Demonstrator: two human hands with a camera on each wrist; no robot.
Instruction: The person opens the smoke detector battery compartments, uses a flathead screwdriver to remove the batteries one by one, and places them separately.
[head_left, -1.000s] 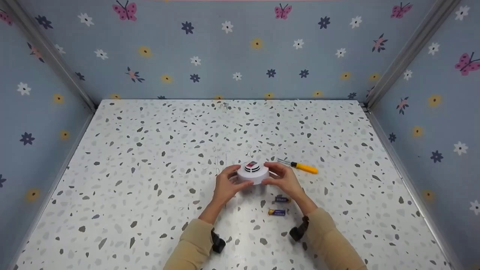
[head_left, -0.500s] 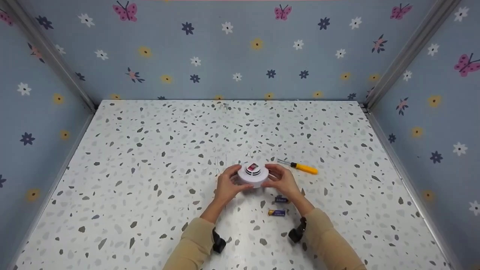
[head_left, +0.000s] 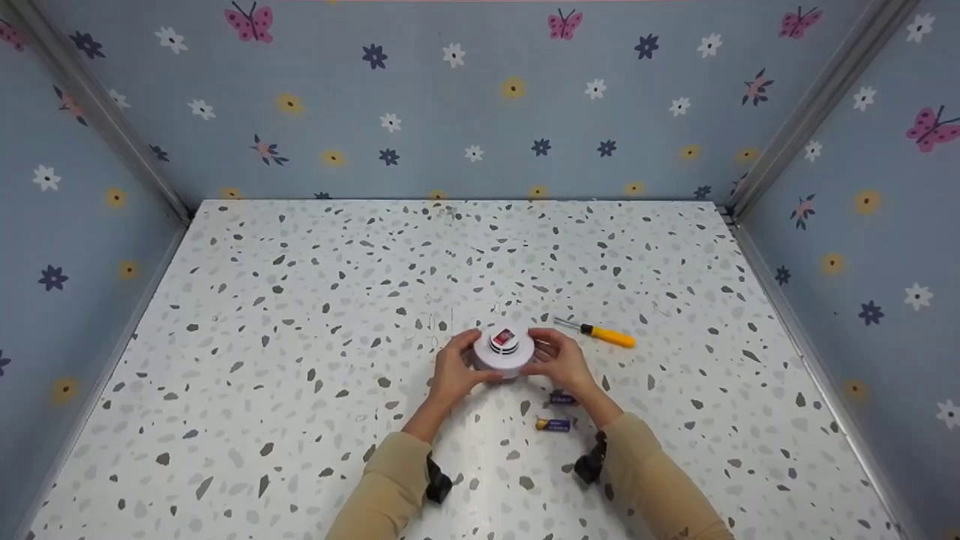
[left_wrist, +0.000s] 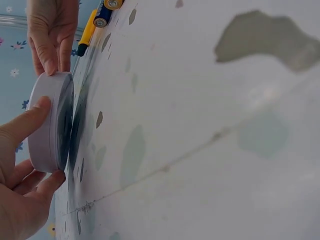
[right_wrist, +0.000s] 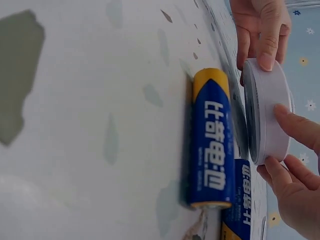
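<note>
A round white smoke detector (head_left: 504,360) with a black-slotted dome and a red label is held between both hands, its dome facing up. My left hand (head_left: 456,365) grips its left rim, thumb in front and fingers behind. On the opposite rim, my right hand (head_left: 561,363) holds it the same way. The left wrist view shows the detector's side wall (left_wrist: 42,125) and a dark underside facing the table, low over the surface; whether it touches is unclear. Two blue-and-yellow batteries, one nearer (head_left: 553,425) and one farther (head_left: 562,399), lie by the right wrist.
A screwdriver (head_left: 611,336) with a yellow handle lies right of the detector, its shaft pointing left. The speckled white table (head_left: 300,375) is bounded by blue flowered panels (head_left: 450,97) at the back and both sides. Black wrist cameras (head_left: 438,484) sit on the sleeves.
The smoke detector has tilted so that its dome and red label face the head camera more, and it has shifted slightly toward the person. Both hands keep their hold.
</note>
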